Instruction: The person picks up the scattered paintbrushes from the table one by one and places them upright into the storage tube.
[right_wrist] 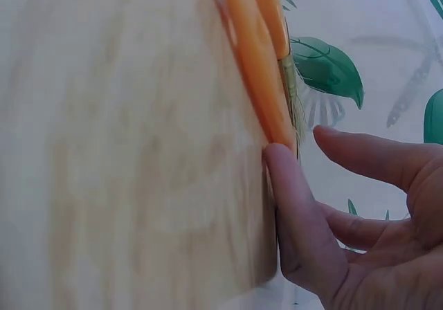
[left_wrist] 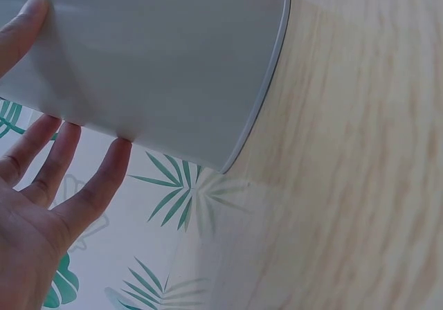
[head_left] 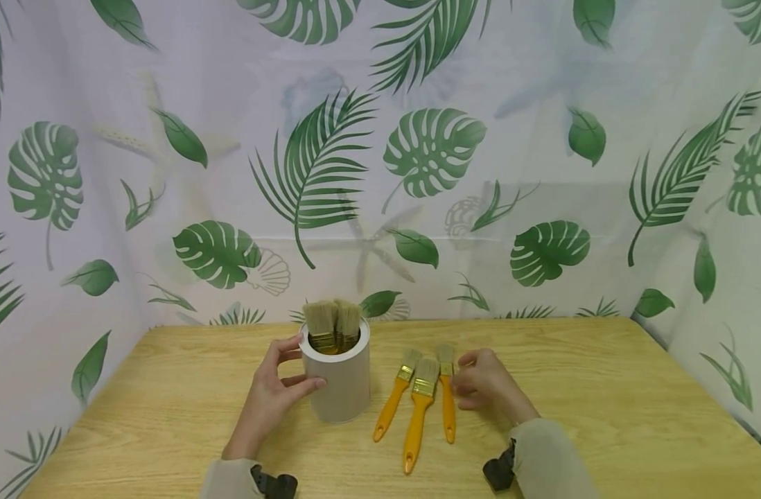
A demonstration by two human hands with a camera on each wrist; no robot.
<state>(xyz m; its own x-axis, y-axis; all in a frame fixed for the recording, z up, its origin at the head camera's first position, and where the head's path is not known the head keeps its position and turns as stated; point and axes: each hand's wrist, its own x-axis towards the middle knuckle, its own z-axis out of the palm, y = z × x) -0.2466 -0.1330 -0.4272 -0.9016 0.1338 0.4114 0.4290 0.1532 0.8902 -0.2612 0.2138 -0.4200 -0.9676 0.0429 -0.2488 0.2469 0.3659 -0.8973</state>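
A white can [head_left: 338,388] stands upright with several paintbrushes [head_left: 333,322] in it, bristles up. My left hand [head_left: 277,388] holds it from the left, thumb on the near side and fingers on the far side; the left wrist view shows this hand [left_wrist: 41,213] against the can's wall [left_wrist: 152,54]. To the can's right, three orange-handled paintbrushes lie fanned out: a left one [head_left: 393,402], a middle one [head_left: 419,416] and a right one [head_left: 447,395]. My right hand [head_left: 486,381] is beside the right brush. In the right wrist view, one fingertip [right_wrist: 280,154] meets an orange handle [right_wrist: 256,61], thumb and fingers apart.
The wooden table [head_left: 605,402] runs back to a white cloth [head_left: 455,277] printed with green leaves, which hangs behind it and at both sides. A black wrist camera [head_left: 274,484] is strapped to the left wrist, another [head_left: 500,471] to the right.
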